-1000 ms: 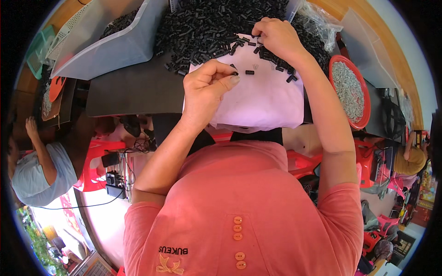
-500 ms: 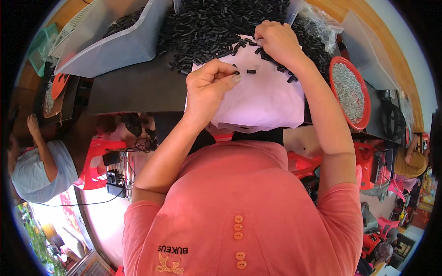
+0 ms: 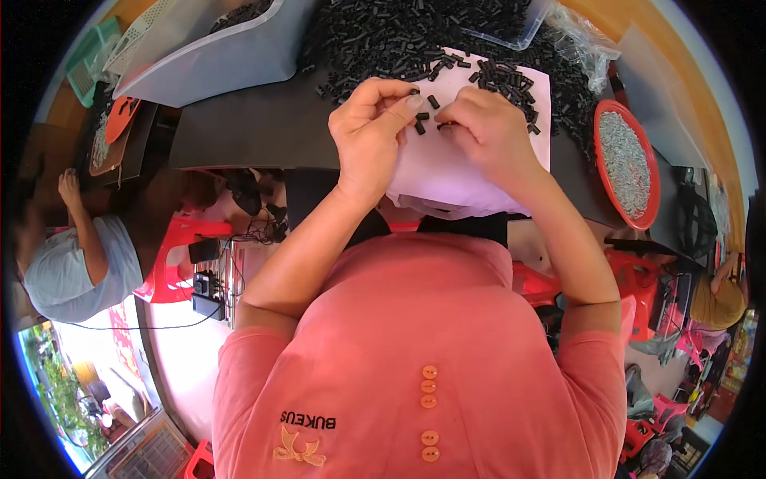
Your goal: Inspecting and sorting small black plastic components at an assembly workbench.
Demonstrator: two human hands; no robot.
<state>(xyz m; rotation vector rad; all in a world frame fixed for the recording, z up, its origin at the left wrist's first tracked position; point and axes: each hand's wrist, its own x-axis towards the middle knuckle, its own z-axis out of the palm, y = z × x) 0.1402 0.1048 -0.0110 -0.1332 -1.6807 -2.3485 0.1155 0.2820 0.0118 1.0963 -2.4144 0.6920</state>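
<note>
My left hand is closed in a pinch over the left part of a white cloth, with a small black tube-shaped piece at its thumb and fingertip, mostly covered. To its right, my right hand is also pinched, fingers bent down close to the cloth. A dark bit shows at those fingertips, too hidden to tell its form. Between the hands lie a few loose black tube pieces. More of them are gathered on the cloth beyond my right hand.
A large heap of black tube pieces covers the far table. At left stands a translucent plastic bin; at right, a red basket holds small silvery pieces. Crumpled clear plastic lies behind. One person sits at far left.
My right hand has come from the far heap toward me, near my left hand. More black pieces now lie on the cloth. The view has shifted slightly; my left hand stays pinched.
</note>
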